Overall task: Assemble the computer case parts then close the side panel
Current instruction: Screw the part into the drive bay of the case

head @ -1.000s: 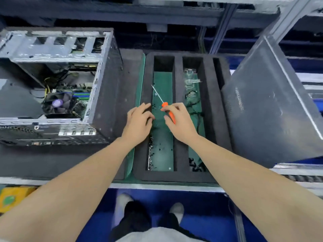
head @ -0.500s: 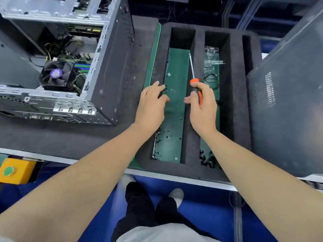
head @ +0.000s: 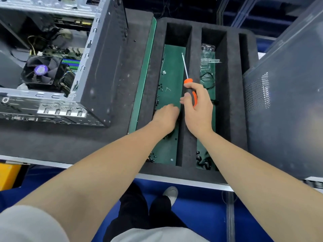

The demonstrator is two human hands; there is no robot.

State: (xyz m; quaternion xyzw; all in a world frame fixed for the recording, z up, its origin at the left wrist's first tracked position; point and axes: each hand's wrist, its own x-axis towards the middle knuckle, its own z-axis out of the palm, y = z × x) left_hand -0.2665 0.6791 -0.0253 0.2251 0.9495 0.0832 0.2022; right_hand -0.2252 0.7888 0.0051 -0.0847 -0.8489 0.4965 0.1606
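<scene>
The screws point(head: 161, 85) are tiny, hard and light, and likely to roll or slip, so I judge a fingertip pinch on the head suits them best. They lie scattered on the green floor of the left compartment of the foam tray point(head: 230, 102). The left grip point(head: 166, 117) dips in among them, fingers bent downward; whether it pinches a screw I cannot tell. Just beside it, over the foam divider, the right grip point(head: 198, 109) is clamped round the handle of the screwdriver point(head: 187, 79), whose stiff shaft points away. The open computer case point(head: 97, 67) stands to the left on the desk point(head: 61, 140); the side panel point(head: 288, 102) leans at the right.
</scene>
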